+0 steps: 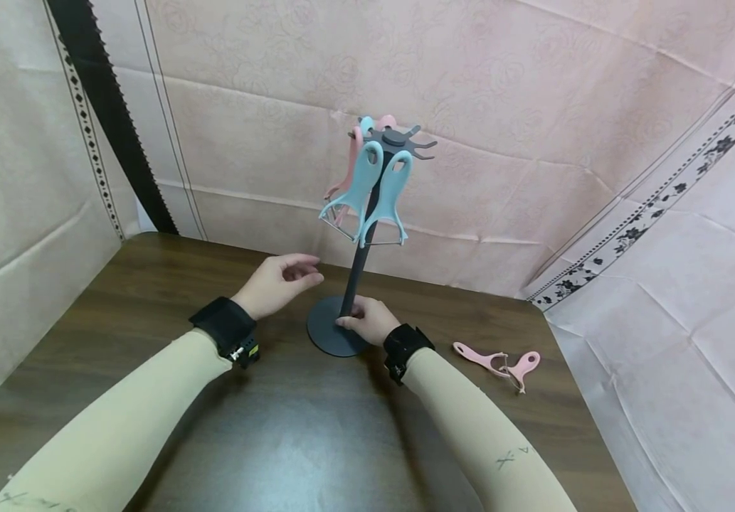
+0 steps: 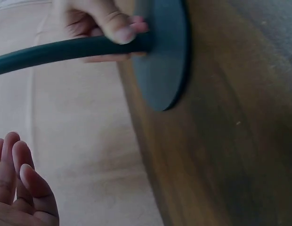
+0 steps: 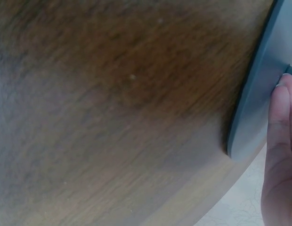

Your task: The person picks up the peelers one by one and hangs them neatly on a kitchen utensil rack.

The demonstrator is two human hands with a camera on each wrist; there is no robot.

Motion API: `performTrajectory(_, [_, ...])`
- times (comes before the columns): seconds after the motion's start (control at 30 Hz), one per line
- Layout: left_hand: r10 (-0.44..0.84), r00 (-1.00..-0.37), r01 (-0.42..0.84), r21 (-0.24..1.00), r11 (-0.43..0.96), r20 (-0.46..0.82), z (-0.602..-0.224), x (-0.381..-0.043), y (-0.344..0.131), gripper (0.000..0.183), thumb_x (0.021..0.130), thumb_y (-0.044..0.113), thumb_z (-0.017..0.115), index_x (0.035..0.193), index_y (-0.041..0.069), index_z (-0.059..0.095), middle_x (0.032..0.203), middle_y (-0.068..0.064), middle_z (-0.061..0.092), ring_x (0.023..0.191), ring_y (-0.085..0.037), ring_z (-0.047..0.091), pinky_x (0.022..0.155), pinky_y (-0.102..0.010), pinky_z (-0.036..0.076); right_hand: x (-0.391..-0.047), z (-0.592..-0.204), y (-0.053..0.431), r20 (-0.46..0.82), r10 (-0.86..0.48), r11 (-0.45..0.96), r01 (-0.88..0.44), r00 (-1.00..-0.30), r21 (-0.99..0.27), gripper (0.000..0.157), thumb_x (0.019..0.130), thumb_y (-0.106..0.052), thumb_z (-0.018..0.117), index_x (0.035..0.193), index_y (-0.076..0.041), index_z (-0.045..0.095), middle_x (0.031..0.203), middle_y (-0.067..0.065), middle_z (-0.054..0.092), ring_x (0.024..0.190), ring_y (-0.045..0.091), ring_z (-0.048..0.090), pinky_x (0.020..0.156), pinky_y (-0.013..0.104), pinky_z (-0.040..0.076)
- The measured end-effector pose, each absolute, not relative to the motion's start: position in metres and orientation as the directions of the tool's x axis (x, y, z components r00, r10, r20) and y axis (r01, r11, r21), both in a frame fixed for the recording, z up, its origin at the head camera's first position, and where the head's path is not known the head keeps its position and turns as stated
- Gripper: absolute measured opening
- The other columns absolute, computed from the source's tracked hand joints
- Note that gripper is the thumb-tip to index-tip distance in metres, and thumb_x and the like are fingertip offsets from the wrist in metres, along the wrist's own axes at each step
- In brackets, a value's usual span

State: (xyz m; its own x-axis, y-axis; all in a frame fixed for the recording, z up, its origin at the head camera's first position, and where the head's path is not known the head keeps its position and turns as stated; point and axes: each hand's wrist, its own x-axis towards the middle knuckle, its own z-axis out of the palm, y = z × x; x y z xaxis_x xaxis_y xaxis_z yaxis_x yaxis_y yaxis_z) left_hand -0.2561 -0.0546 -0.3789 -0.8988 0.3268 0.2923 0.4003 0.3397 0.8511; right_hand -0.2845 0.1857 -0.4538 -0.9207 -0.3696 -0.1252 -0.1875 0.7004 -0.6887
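Observation:
A dark grey stand [image 1: 356, 274] with a round base and a hooked top stands on the table. My right hand [image 1: 373, 321] grips the pole low down, just above the base [image 3: 259, 94]; in the left wrist view its thumb lies over the pole [image 2: 66, 49]. To the left of the pole is my left hand [image 1: 277, 284], apart from the stand, fingers loosely bent and holding nothing. Light blue peelers [image 1: 390, 195] hang from the front hooks. Behind and to their left hangs a pink peeler [image 1: 345, 176], partly hidden, with more handles at the back.
Two pink peelers [image 1: 472, 355] [image 1: 524, 365] lie close together on the table [image 1: 265, 434], right of my right wrist. Several hooks [image 1: 425, 146] on the stand's right side carry nothing. Patterned cloth [image 1: 501, 107] hangs behind the table and at both sides.

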Motion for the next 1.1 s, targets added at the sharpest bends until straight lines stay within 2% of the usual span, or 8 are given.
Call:
performTrajectory(0.2, [0.378,-0.894,0.381,0.850,0.365,0.238,-0.408,-0.273,-0.046,0.045,0.091,0.040,0.062,0.127,0.013,0.060,0.111,-0.008,0.068,0.095,-0.019,0.057,0.082,-0.043,0.050,-0.287,-0.457,0.185,-0.114,-0.377,0.696,-0.199,-0.919,-0.690,0.016,0.088,-0.030,0.068,0.096,-0.017,0.066,0.084,0.004,0.073,0.076,0.016,0.065,0.067,0.030,0.053])
performTrajectory(0.4, [0.390,-0.900,0.346,0.860,0.375,0.192,-0.421,-0.275,-0.041,0.043,0.091,0.040,0.062,0.124,0.013,0.061,0.110,-0.007,0.068,0.093,-0.020,0.056,0.079,-0.042,0.051,-0.283,-0.458,0.187,-0.117,-0.387,0.695,-0.207,-0.914,-0.688,0.018,0.088,-0.031,0.068,0.100,-0.018,0.067,0.089,0.000,0.072,0.081,0.012,0.063,0.075,0.034,0.053])
performTrajectory(0.53, [0.397,-0.901,0.338,0.862,0.379,0.178,-0.428,-0.275,-0.037,0.040,0.092,0.037,0.062,0.124,0.013,0.060,0.109,-0.006,0.067,0.092,-0.019,0.056,0.078,-0.040,0.050,-0.278,-0.458,0.199,-0.085,-0.390,0.707,-0.239,-0.917,-0.666,0.022,0.089,-0.031,0.066,0.107,-0.018,0.065,0.100,-0.001,0.070,0.089,0.009,0.061,0.083,0.038,0.053])
performTrajectory(0.73, [0.419,-0.891,0.341,0.868,0.360,0.176,-0.433,-0.274,-0.031,0.039,0.092,0.034,0.062,0.124,0.012,0.061,0.107,-0.006,0.068,0.090,-0.019,0.056,0.075,-0.038,0.050,-0.266,-0.459,0.249,0.072,-0.389,0.789,-0.372,-0.919,-0.488,0.034,0.094,-0.031,0.059,0.122,-0.011,0.060,0.112,0.004,0.066,0.097,0.013,0.060,0.086,0.042,0.053])
performTrajectory(0.83, [0.421,-0.891,0.340,0.866,0.368,0.171,-0.435,-0.274,-0.030,0.039,0.091,0.035,0.063,0.123,0.013,0.061,0.108,-0.005,0.068,0.090,-0.018,0.057,0.076,-0.038,0.050,-0.254,-0.462,0.283,0.127,-0.400,0.830,-0.417,-0.908,-0.371,0.044,0.095,-0.036,0.057,0.129,-0.009,0.055,0.122,0.009,0.062,0.108,0.019,0.056,0.091,0.047,0.049])
performTrajectory(0.97, [0.429,-0.886,0.350,0.859,0.373,0.174,-0.436,-0.274,-0.027,0.043,0.091,0.038,0.062,0.126,0.013,0.060,0.113,-0.004,0.067,0.094,-0.015,0.057,0.080,-0.039,0.051,-0.233,-0.462,0.324,0.135,-0.431,0.857,-0.452,-0.892,-0.247,0.060,0.093,-0.049,0.053,0.138,-0.009,0.048,0.138,0.013,0.051,0.126,0.028,0.043,0.101,0.054,0.039])
performTrajectory(1.1, [0.436,-0.881,0.365,0.849,0.381,0.183,-0.436,-0.273,-0.021,0.046,0.091,0.038,0.062,0.130,0.013,0.058,0.122,-0.005,0.065,0.093,-0.015,0.057,0.078,-0.039,0.052,-0.215,-0.460,0.353,0.120,-0.434,0.873,-0.450,-0.893,-0.191,0.068,0.092,-0.058,0.049,0.139,-0.010,0.047,0.143,0.014,0.047,0.130,0.029,0.038,0.103,0.057,0.034])
